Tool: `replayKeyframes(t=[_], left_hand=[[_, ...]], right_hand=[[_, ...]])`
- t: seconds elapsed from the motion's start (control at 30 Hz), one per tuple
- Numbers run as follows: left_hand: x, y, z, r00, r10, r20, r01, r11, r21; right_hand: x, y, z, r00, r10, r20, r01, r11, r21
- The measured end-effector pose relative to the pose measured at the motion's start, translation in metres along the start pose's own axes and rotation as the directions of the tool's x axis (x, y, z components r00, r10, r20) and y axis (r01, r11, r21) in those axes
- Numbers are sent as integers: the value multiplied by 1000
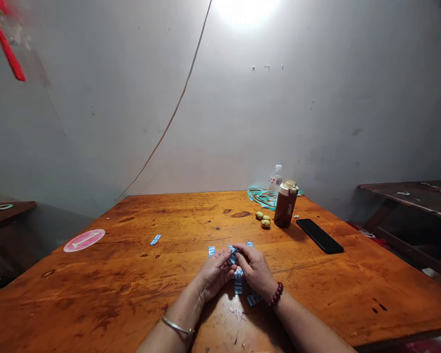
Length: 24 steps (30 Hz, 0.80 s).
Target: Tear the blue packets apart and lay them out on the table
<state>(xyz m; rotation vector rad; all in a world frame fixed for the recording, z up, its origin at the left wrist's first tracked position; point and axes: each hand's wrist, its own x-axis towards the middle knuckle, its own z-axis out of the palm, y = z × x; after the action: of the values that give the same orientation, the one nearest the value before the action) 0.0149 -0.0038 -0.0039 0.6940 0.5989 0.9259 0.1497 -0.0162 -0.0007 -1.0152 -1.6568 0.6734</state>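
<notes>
Though small, striped card (233, 257) between 2 hands (216, 272) (257, 267)

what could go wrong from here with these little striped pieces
The held striped piece is small and could slip from between the left hand and the right hand. The beaded bracelet might nudge the nearby striped piece if that wrist shifts. The lone striped piece, lying well off to the left, may be overlooked.

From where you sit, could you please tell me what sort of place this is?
Perhaps a simple dining room or small eatery: a knotty wooden table, a marked grey wall, and dark wooden furniture on either side.
</notes>
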Motion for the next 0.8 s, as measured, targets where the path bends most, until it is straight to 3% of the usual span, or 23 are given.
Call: replayKeyframes(t=[0.17,0.3,0.47,0.67,0.8], left_hand=[[-1,3,3,997,2,-72,-1,1000,19],[-2,4,6,998,-1,-57,3,999,40],[2,-2,4,994,12,-111,4,990,138],[6,-10,4,980,107,-168,-68,973,219],[7,-13,5,957,179,-226,-112,953,282]], right_hand=[[1,0,-2,999,-1,-47,0,1000,-29],[2,-1,-2,995,3,-98,-7,999,-37],[0,-1,5,999,5,-45,-3,998,59],[-6,1,16,985,152,79,-169,932,321],[-7,2,19,974,186,127,-220,905,365]])
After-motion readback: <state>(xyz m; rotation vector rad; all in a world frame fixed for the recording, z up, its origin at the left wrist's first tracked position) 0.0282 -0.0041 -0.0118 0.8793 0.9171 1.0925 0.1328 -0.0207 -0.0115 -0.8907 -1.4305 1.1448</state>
